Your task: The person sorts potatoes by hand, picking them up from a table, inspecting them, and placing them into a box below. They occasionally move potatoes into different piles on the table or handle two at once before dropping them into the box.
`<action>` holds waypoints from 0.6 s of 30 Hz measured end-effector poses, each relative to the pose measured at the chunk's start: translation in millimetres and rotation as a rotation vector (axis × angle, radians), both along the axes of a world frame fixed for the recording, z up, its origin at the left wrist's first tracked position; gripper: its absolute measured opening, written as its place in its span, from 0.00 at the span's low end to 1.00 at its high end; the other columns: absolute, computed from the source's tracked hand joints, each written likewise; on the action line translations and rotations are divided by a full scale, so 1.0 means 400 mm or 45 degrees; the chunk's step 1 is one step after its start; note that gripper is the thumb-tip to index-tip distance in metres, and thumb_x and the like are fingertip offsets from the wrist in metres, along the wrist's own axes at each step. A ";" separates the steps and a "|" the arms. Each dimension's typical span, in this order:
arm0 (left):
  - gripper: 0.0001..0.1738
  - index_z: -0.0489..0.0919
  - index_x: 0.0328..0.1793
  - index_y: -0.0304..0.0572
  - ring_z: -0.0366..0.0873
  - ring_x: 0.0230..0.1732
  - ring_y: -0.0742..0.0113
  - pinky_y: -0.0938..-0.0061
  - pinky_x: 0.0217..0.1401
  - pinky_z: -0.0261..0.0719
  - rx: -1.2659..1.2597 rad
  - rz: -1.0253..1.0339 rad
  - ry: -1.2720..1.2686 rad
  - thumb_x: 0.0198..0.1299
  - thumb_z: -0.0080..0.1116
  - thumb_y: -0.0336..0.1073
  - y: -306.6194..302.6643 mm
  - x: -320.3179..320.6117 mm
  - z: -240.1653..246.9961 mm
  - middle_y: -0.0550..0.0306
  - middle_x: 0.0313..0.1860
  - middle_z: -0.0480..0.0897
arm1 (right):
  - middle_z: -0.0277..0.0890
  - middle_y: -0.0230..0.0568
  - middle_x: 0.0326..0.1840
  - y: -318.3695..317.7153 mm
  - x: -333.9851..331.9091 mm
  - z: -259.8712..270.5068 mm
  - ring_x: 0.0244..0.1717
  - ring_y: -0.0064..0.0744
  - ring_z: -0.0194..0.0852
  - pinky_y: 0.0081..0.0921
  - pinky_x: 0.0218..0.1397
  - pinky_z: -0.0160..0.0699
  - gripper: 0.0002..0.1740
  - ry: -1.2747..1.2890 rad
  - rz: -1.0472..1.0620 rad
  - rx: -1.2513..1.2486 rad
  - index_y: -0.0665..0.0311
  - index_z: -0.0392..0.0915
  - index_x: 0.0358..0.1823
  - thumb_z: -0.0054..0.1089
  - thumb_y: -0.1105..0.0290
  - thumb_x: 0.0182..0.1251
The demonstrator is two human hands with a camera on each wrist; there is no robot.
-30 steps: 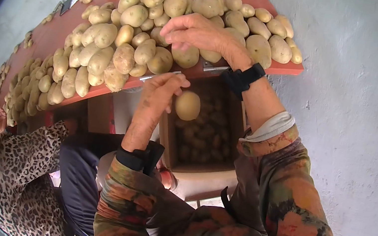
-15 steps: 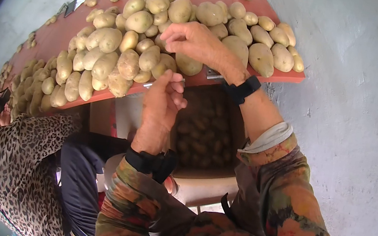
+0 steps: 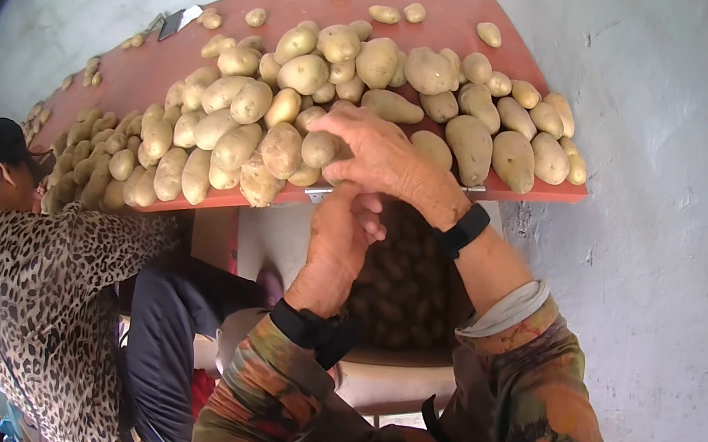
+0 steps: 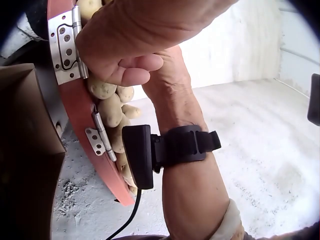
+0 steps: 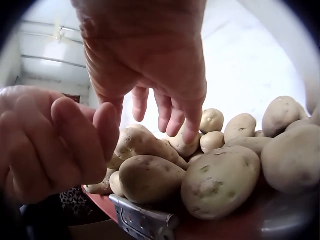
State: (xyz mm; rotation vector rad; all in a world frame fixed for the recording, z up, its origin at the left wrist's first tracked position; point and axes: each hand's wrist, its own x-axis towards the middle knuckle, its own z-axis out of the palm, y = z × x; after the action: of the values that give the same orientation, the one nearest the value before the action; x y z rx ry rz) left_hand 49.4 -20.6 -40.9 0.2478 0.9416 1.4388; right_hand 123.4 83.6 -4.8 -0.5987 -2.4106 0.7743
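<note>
My right hand [image 3: 389, 159] reaches over the front of a potato pile, fingers spread and pointing down, nothing held. Its fingertips overlap a small potato [image 3: 319, 150] in the head view. Seen from the right wrist, the fingers hang above several potatoes, with a large potato [image 5: 220, 182] at the table's edge and a longer potato [image 5: 150, 177] beside it. My left hand [image 3: 340, 237] is just below the right one, in front of the table edge. Its fingers are loosely curled around nothing, as the left wrist view also shows of this left hand [image 4: 125, 50].
Below the red table [image 3: 547, 66] stands a cardboard box [image 3: 396, 356] with many potatoes inside. Metal hinges [image 4: 100, 137] line the table's edge. To the left sits a person in a leopard-print top [image 3: 66, 293]. A grey wall [image 3: 638, 224] borders the right side.
A potato in the air below my left hand one second ago has gone from view. My hands have come closer together, the left rising beside the right. The head view has shifted.
</note>
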 end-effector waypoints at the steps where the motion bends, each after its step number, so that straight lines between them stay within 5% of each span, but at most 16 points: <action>1: 0.11 0.75 0.36 0.45 0.65 0.17 0.72 0.71 0.25 0.65 -0.013 0.012 0.002 0.65 0.50 0.43 0.001 0.003 0.000 0.63 0.22 0.73 | 0.68 0.47 0.55 -0.005 -0.005 -0.006 0.60 0.46 0.63 0.37 0.63 0.65 0.30 0.001 0.005 0.129 0.61 0.71 0.57 0.66 0.70 0.48; 10: 0.10 0.74 0.34 0.43 0.64 0.18 0.71 0.70 0.27 0.65 -0.113 0.124 0.010 0.63 0.51 0.40 0.003 0.009 -0.006 0.61 0.23 0.73 | 0.69 0.47 0.55 -0.009 -0.037 -0.039 0.62 0.49 0.62 0.39 0.65 0.66 0.30 -0.084 -0.089 0.397 0.63 0.72 0.58 0.65 0.73 0.48; 13: 0.10 0.74 0.35 0.43 0.64 0.19 0.70 0.69 0.28 0.66 -0.140 0.106 0.047 0.64 0.49 0.39 0.002 0.010 -0.001 0.61 0.24 0.73 | 0.65 0.53 0.61 0.008 -0.034 -0.050 0.64 0.52 0.59 0.38 0.64 0.65 0.30 -0.109 -0.056 0.238 0.62 0.68 0.59 0.63 0.69 0.52; 18: 0.14 0.75 0.42 0.41 0.66 0.21 0.70 0.69 0.28 0.67 -0.088 0.107 0.048 0.68 0.46 0.43 0.000 -0.006 -0.015 0.60 0.26 0.75 | 0.74 0.54 0.49 0.042 -0.010 -0.039 0.51 0.54 0.71 0.38 0.53 0.72 0.22 0.255 -0.198 -0.084 0.63 0.67 0.56 0.55 0.67 0.61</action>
State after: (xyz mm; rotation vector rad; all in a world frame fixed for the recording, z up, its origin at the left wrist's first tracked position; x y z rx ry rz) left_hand 46.9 -20.6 -46.8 0.1868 1.0408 1.4799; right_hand 119.4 100.5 -20.5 -0.6910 -2.1367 0.8092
